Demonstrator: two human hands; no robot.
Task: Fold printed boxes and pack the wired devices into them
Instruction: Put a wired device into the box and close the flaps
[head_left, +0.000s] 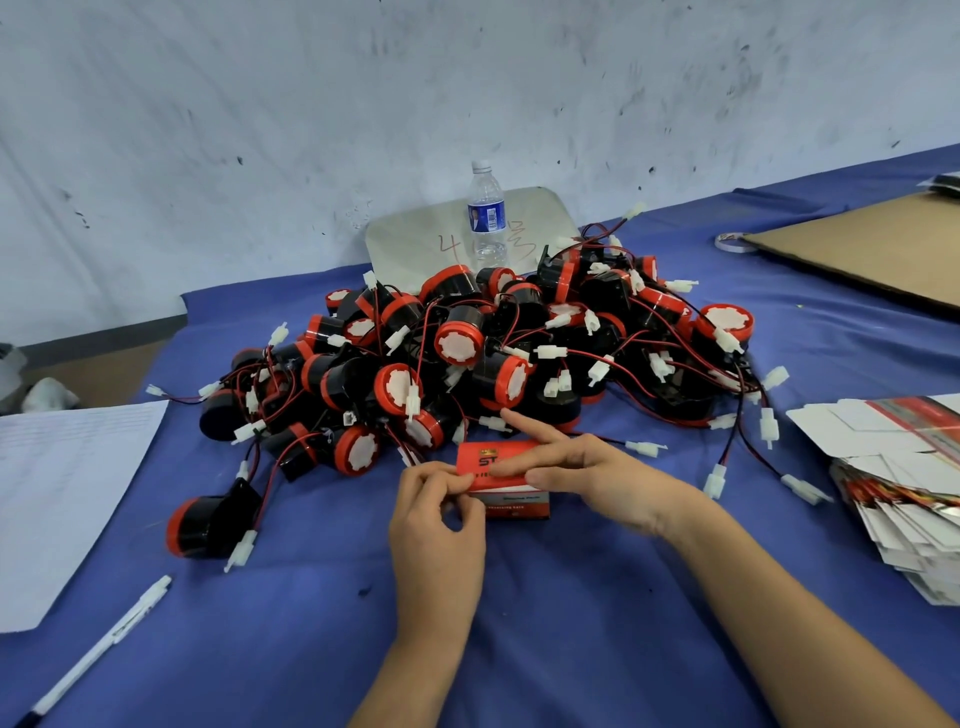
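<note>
**Packing station, head view.** One small red-and-white printed cardboard box is lying on the blue-clothed desk, just in front of the device pile and between two hands. The left hand is pinching the box's left end, its fingers curled and clamped on the flap. The right hand is resting across the top panel, its fingers straight and slightly apart, with the index finger reaching toward the pile. The letters "ST" are showing on the red panel; the smaller print is not legible.

Behind the box, a heap of black cylindrical wired devices with red rims and white connectors is lying tangled, too overlapped to count. One more such device is lying apart at the left. One stack of flat printed box blanks is fanning out at the right.

One clear plastic water bottle is standing before one grey metal tray, which is leaning on the wall and bearing a red "4" beside an unreadable mark. One white lined sheet, one white pen and one brown cardboard sheet are lying near the edges.
</note>
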